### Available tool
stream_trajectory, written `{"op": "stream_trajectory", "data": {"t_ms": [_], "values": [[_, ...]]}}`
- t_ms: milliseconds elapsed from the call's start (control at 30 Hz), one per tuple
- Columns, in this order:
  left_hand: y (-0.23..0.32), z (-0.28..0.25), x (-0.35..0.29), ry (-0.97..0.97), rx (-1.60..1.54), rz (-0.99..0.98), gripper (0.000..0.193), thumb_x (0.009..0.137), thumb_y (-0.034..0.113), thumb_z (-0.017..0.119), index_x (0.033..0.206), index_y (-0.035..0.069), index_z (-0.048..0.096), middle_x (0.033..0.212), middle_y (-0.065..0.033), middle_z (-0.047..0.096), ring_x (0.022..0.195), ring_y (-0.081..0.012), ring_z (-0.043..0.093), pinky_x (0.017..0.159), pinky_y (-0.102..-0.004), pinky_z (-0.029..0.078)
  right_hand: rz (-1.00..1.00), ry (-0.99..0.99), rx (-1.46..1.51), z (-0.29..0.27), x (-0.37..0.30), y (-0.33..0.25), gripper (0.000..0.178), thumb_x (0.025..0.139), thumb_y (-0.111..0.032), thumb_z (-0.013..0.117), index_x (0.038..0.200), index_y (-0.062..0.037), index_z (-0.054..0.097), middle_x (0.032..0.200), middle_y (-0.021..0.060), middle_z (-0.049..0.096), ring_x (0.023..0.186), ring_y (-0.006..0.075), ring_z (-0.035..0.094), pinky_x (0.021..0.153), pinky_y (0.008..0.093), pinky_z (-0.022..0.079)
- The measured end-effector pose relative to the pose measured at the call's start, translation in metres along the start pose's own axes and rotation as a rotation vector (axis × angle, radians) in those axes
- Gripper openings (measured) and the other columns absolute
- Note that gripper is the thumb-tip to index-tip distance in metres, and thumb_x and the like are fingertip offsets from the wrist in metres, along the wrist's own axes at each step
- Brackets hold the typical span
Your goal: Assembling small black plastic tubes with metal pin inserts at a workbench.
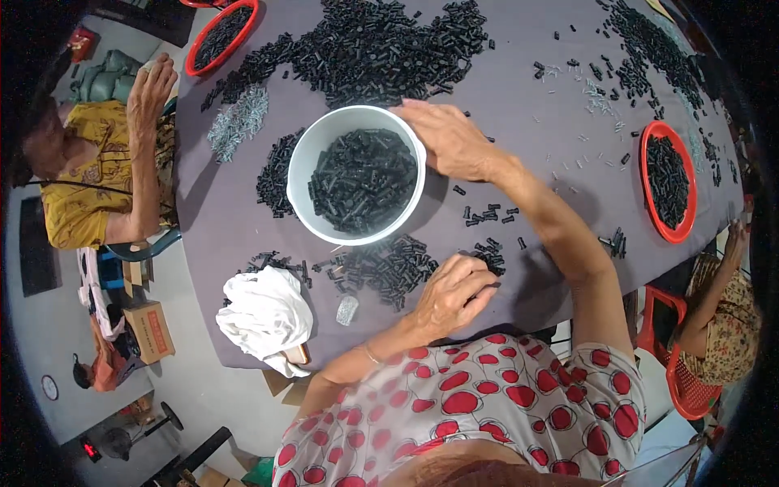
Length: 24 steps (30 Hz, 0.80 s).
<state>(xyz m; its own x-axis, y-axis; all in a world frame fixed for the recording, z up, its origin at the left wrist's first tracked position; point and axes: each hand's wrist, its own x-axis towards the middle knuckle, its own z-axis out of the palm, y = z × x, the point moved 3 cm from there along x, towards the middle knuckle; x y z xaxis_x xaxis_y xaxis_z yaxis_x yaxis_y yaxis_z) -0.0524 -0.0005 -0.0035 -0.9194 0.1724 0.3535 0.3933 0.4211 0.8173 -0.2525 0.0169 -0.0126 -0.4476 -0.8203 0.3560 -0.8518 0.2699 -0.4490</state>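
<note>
A white plastic bucket (294, 174) filled with small black plastic plugs (362, 180) stands tilted toward me in the middle of the table. My right hand (454, 142) reaches over and grips its right rim, the fingers partly hidden at the far side. Close to my body, my left hand (456, 296) is curled, thumb and fingers drawn together beside a small heap of black plugs (488, 253); whatever is between the fingertips is hidden. Another pile of black plugs (393, 272) lies just below the bucket, and a few loose ones (490, 214) are scattered to its right.
A big mound of black plugs (373, 49) covers the far side, with silver screws (239, 122) at left. Red baskets (691, 199) of plugs stand at both sides. A white cloth (264, 312) and a clear small packet (347, 310) lie front left. Co-workers sit left and right.
</note>
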Motion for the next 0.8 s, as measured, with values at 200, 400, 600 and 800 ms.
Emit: {"op": "stream_trajectory", "data": {"t_ms": [200, 400, 600, 800], "values": [[0.001, 0.002, -0.001, 0.000, 0.011, -0.005, 0.021, 0.068, 0.002, 0.072, 0.088, 0.001, 0.064, 0.090, -0.0100, 0.060, 0.081, -0.0262, 0.057, 0.069, -0.0343, 0.048, -0.051, -0.015, 0.019, -0.006, -0.022, -0.004, 0.038, 0.082, -0.011, 0.053, 0.120, -0.0071, 0.054, 0.133, 0.0045, 0.047, 0.129, 0.0259, 0.037, 0.103, 0.0428, 0.031], [0.002, 0.002, 0.000, 0.009, 0.034, 0.027, 0.018, 0.070, 0.003, 0.069, 0.087, 0.002, 0.062, 0.088, -0.0087, 0.056, 0.081, -0.0261, 0.055, 0.072, -0.0351, 0.046, -0.096, -0.061, -0.031, -0.019, -0.070, -0.027, 0.029, 0.083, -0.014, 0.057, 0.112, -0.0090, 0.058, 0.129, 0.0034, 0.051, 0.128, 0.0253, 0.039, 0.101, 0.0428, 0.033], [0.000, 0.004, -0.001, 0.017, 0.070, 0.044, 0.020, 0.069, 0.004, 0.071, 0.087, 0.001, 0.062, 0.087, -0.0110, 0.059, 0.080, -0.0277, 0.056, 0.071, -0.0358, 0.046, -0.033, -0.080, -0.056, -0.035, -0.109, -0.053, 0.026, 0.084, -0.016, 0.058, 0.108, -0.0074, 0.061, 0.129, 0.0042, 0.052, 0.129, 0.0240, 0.039, 0.103, 0.0434, 0.031], [-0.002, 0.005, -0.002, 0.047, 0.058, 0.052, 0.020, 0.068, 0.001, 0.071, 0.086, 0.001, 0.062, 0.085, -0.0107, 0.059, 0.078, -0.0280, 0.056, 0.070, -0.0366, 0.046, 0.083, -0.055, 0.025, -0.042, -0.140, -0.067, 0.027, 0.079, -0.011, 0.061, 0.106, -0.0074, 0.063, 0.126, 0.0053, 0.056, 0.128, 0.0245, 0.042, 0.104, 0.0471, 0.028]]}}
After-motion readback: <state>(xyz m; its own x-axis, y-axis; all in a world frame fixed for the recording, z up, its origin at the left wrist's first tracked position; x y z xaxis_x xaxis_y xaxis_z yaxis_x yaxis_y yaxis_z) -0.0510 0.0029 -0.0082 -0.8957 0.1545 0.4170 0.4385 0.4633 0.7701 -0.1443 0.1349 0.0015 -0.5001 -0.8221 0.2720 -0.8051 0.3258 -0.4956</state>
